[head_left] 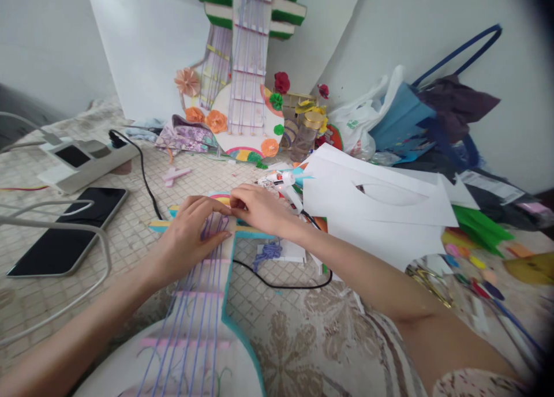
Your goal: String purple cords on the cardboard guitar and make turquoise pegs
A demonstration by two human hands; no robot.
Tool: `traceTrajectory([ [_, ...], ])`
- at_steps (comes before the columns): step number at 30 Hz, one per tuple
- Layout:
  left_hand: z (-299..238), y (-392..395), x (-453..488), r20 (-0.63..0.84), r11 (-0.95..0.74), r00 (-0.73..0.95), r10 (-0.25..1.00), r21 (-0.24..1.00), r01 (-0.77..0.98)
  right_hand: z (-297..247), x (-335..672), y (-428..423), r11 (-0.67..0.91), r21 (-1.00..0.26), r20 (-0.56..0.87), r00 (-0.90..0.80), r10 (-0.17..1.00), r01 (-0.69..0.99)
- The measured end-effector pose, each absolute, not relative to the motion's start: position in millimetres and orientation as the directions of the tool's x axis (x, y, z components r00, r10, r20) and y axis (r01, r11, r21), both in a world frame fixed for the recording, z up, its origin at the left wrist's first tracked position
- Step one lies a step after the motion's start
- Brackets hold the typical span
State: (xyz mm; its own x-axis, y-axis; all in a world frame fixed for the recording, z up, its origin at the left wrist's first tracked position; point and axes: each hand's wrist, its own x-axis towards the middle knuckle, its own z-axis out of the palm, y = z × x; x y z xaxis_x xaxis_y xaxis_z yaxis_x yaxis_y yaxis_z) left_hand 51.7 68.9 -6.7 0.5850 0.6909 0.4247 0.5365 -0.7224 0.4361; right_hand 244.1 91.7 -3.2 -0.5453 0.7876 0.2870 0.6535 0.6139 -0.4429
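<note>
A white craft guitar (194,322) with a turquoise edge, pink cross strips and purple yarn strings lies with its neck pointing away from me. My left hand (190,227) rests across the upper neck, its thumb apart from the fingers and the strings passing beneath. Fingertips of my right hand (255,206) are pinched together at the neck's top, touching or nearly touching my left fingertips. What they pinch is hidden. Blue and yellow pegs (160,226) stick out at both sides of the head. Just beyond my right hand is a white glue gun (277,179).
A decorated guitar model (249,105) stands upright at the back. White paper sheets (367,212) lie right, beside bags (398,114). A phone (69,229) and a power strip (82,160) with cables are left. Purple yarn (269,253) and a black cord (285,286) lie near the neck.
</note>
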Motion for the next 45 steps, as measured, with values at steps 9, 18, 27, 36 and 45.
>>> traceTrajectory([
  [9, -7.4, 70.5, 51.0, 0.421, -0.730, 0.598, 0.682, 0.442, 0.521, -4.6, 244.2, 93.9, 0.629, -0.445, 0.292, -0.561, 0.774, 0.637],
  [18, -7.3, 71.8, 49.4, 0.398, -0.724, 0.608, 0.687, 0.452, 0.521, -6.3, 245.3, 94.4, 0.626, -0.418, 0.292, -0.556, 0.779, 0.658],
  [27, -8.5, 73.9, 47.7, 0.406, -0.740, 0.622, 0.669, 0.439, 0.510, -5.4, 249.3, 94.3, 0.665, -0.433, 0.313, -0.590, 0.744, 0.609],
  [36, -8.5, 73.8, 49.4, 0.416, -0.747, 0.622, 0.663, 0.428, 0.509, -5.2, 248.4, 69.1, 0.581, -0.509, 0.435, -0.393, 0.810, 0.635],
  [45, -10.9, 74.5, 49.4, 0.445, -0.749, 0.603, 0.662, 0.427, 0.507, -7.1, 241.3, 47.1, 0.424, -0.660, 0.270, -0.332, 0.904, 0.619],
])
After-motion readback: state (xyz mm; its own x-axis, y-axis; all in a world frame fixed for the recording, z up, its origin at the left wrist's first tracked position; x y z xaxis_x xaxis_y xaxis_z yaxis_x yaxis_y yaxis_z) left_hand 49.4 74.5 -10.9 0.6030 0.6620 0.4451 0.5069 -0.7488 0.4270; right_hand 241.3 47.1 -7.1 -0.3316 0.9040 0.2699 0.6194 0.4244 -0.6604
